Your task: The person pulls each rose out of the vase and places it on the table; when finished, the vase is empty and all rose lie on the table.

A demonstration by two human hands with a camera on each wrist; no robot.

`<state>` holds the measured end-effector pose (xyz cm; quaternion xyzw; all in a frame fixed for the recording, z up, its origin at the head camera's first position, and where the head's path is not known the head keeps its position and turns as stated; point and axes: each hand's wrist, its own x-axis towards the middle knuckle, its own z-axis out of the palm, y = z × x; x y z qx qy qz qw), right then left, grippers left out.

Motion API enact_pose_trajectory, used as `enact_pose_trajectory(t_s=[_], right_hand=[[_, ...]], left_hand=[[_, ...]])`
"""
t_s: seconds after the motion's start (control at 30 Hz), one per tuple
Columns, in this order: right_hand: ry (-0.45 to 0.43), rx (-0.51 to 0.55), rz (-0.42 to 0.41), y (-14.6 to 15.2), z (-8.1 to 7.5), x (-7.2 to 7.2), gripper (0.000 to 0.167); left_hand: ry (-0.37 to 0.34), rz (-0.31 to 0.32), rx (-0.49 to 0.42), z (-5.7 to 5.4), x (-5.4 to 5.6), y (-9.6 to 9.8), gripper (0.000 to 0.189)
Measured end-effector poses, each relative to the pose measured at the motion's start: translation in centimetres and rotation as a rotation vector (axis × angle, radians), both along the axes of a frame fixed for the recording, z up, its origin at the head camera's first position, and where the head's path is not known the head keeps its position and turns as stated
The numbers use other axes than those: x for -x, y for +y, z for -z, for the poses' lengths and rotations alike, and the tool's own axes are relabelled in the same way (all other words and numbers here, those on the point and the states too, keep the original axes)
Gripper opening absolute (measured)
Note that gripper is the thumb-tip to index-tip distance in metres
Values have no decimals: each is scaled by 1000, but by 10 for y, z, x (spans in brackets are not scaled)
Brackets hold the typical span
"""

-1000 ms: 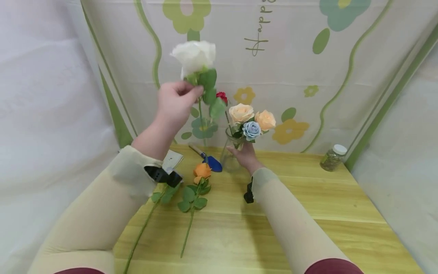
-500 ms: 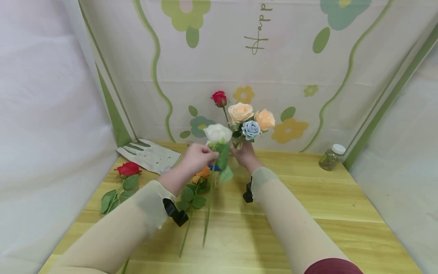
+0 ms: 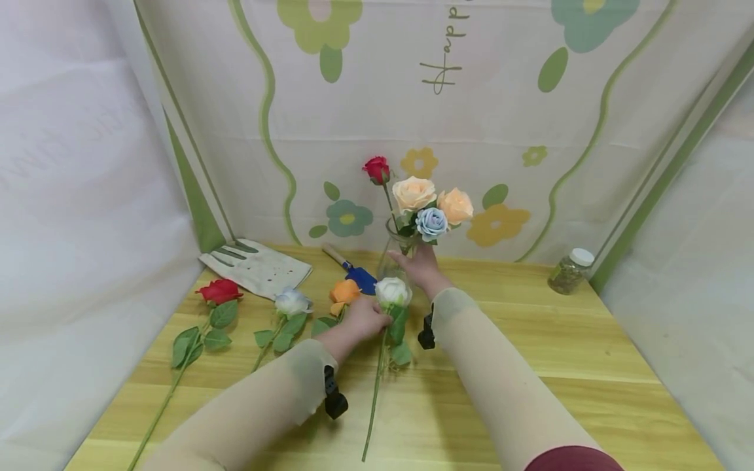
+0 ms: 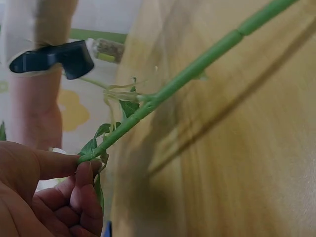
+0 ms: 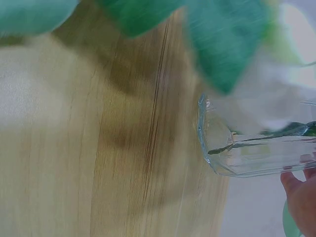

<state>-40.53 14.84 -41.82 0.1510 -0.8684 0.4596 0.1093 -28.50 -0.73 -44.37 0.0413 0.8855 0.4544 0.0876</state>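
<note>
Since half a second ago, our white rose has come lower and nearer to us, and now sits just in front of the glass vase (whether the two touch, we cannot tell). Our left grip pinches its stem high up, near the bloom, over the tabletop; our right grip holds the vase. We judge that the long stem, pinched only there, could swing into the orange rose, and the vase, top-heavy with flowers, could tip if our hold slackened.
</note>
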Motion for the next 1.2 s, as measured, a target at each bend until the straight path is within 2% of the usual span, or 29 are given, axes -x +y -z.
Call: enact_pose_trajectory(t_s=[0.17,0.3,0.37,0.47,0.57,0.63,0.7,0.8,0.93,1.07,1.2], right_hand=[[-4,19,0,0,-1,-1,74],[-14,19,-1,-2,-2,-2,73],[-8,10,1,-3,-2,-1,73],[-4,1,3,-3,-1,-2,73],[-10,-6,1,-2,-2,-2,72],[-12,-12,2,0,-1,-2,70],[-10,-16,-2,1,0,0,68],[-18,-10,-14,4,2,2,59],[-46,35,-26,4,3,4,54],[-66,89,-23,3,4,5,61],[-62,60,-19,3,3,4,63]], left_hand=[[-7,11,30,12,0,3,43],[2,14,70,6,1,-4,42],[32,-22,69,-5,6,-7,34],[96,-115,15,-29,21,-10,28],[157,-187,-76,-53,40,-6,50],[192,-197,-136,-64,55,1,67],[206,-182,-185,-70,68,9,77],[217,-151,-273,-67,86,23,83],[240,-143,-372,-53,99,34,82],[294,-157,-345,-43,106,35,80],[292,-163,-282,-41,109,34,83]])
